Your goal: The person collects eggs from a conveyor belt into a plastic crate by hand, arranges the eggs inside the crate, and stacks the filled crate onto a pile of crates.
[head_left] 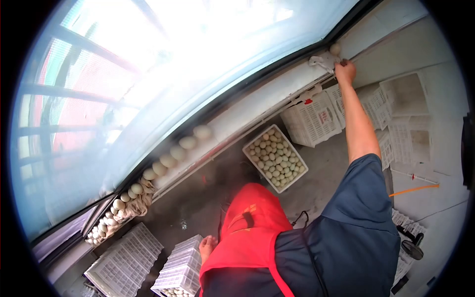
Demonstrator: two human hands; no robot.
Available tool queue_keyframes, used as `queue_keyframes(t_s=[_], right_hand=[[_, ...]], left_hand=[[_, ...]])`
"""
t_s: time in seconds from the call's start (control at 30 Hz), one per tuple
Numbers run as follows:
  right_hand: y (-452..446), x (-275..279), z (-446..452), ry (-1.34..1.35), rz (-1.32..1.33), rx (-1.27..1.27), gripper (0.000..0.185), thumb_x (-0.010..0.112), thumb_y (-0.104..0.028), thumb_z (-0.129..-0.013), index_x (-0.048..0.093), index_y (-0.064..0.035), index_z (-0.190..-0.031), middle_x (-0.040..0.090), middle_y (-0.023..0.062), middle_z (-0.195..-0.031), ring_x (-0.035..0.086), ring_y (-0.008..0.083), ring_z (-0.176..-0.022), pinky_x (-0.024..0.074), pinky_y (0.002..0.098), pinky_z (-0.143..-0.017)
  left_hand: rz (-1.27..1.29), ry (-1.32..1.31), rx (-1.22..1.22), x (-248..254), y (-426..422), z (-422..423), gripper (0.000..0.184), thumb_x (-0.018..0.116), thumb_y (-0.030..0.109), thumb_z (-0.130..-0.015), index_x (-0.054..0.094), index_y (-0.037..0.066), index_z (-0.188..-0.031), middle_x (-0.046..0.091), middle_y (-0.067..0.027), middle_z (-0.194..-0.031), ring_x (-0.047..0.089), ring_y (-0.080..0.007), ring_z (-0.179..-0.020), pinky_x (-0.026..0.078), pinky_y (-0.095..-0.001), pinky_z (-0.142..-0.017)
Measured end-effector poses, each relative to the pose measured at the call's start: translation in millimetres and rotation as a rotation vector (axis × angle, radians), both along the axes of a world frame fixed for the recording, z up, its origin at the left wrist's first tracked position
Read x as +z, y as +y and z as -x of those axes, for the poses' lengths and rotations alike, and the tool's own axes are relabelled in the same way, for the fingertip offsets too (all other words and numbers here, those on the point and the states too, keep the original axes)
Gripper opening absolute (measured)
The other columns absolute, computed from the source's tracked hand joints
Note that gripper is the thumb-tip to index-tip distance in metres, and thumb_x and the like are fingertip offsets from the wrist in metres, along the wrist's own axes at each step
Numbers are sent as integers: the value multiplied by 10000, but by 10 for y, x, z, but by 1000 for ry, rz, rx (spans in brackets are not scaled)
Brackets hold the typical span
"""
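My right hand (345, 72) reaches to the far end of the window ledge (257, 111), its fingers closed at a white cloth (324, 63). One pale egg (335, 49) rests on the ledge just beyond the fingers. My left hand (208, 246) hangs low beside the red apron (247, 232), partly hidden by it; its fingers look curled, and what they hold, if anything, cannot be made out. Several eggs (178, 152) stand in a row along the ledge at the window's foot, and more lie beside a brownish cloth (142, 200) at the lower left.
A white crate full of eggs (246, 147) is on the grey floor. White plastic crates (312, 121) stand under the ledge's far end, and others (123, 262) at the lower left. A stack (179, 267) with eggs inside is near my left hand. An orange strip (415, 189) lies at right.
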State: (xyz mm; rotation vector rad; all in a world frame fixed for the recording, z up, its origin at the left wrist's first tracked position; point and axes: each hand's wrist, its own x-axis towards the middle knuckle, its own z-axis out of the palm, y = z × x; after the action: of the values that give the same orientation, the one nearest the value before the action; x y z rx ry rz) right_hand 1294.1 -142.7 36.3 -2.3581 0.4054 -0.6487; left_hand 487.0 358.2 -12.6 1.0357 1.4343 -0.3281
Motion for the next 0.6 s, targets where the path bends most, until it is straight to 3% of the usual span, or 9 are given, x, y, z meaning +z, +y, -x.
queue_keyframes(t_s=[0.2, 0.27, 0.33, 0.37, 0.43, 0.47, 0.5, 0.57, 0.6], right_hand=[[-69, -571, 1115, 35, -83, 35, 351, 759, -319, -879, 750, -28, -1075, 760, 173, -976, 717, 273, -907, 551, 418, -837], [-48, -1128, 1907, 269, -44, 107, 343, 695, -313, -935, 748, -13, -1092, 764, 181, -1008, 717, 272, -932, 547, 415, -849], [-78, -2003, 2812, 505, -125, 384, 253, 683, -289, -927, 719, -57, -833, 653, 52, -667, 579, 191, -597, 467, 385, -551], [56, -2146, 3263, 711, -116, 590, 279, 671, -277, -905, 662, -78, -711, 541, 16, -560, 473, 168, -509, 381, 383, -482], [512, -2073, 4125, 905, 138, 928, 245, 686, -235, -863, 684, -43, -710, 591, 11, -595, 522, 108, -549, 425, 315, -508], [991, -1605, 4543, 1188, 3, 908, 195, 711, -195, -842, 718, -16, -767, 644, 40, -635, 596, 130, -620, 482, 327, -560], [899, -2139, 4751, 1235, 4, 1015, 240, 713, -216, -810, 739, 23, -806, 702, 97, -673, 671, 192, -673, 550, 387, -662], [1655, -1496, 5257, 1171, -246, 1363, 254, 746, -196, -827, 754, 49, -895, 733, 103, -751, 691, 198, -706, 555, 395, -687], [1871, -1588, 5222, 1179, -13, 1516, 266, 751, -187, -836, 750, 56, -942, 740, 107, -787, 693, 198, -705, 554, 390, -661]], left_hand=[[10, -127, 232, 18, -272, 19, 252, 697, 251, -1008, 661, 22, -1107, 688, -69, -915, 657, -146, -738, 554, -295, -620], [32, -131, 298, 170, -355, -14, 212, 674, 229, -1020, 666, 33, -1100, 640, -20, -839, 593, -108, -656, 487, -256, -532], [98, -278, 411, 241, -543, 141, 211, 662, 226, -1020, 671, 33, -1105, 593, 28, -764, 521, -70, -614, 415, -230, -507], [-4, -132, 379, 475, -633, 70, 229, 662, 233, -1018, 674, 32, -1126, 592, 34, -765, 519, -64, -615, 421, -228, -521], [-148, -149, 307, 25, -879, 608, 256, 689, 268, -999, 691, 45, -1123, 673, -18, -861, 606, -103, -674, 497, -260, -578], [-172, -153, 406, 129, -989, 738, 265, 708, 276, -985, 694, 46, -1117, 706, -50, -900, 661, -128, -732, 540, -282, -616], [-202, -128, 484, 196, -1139, 943, 269, 711, 273, -981, 693, 45, -1122, 710, -55, -908, 670, -132, -744, 545, -284, -619], [-246, -114, 593, 161, -1286, 1213, 276, 718, 266, -974, 692, 41, -1132, 718, -64, -924, 688, -140, -768, 556, -287, -626], [-287, -135, 663, 174, -1391, 1393, 291, 722, 256, -968, 689, 40, -1160, 723, -70, -936, 695, -144, -780, 559, -291, -621]])
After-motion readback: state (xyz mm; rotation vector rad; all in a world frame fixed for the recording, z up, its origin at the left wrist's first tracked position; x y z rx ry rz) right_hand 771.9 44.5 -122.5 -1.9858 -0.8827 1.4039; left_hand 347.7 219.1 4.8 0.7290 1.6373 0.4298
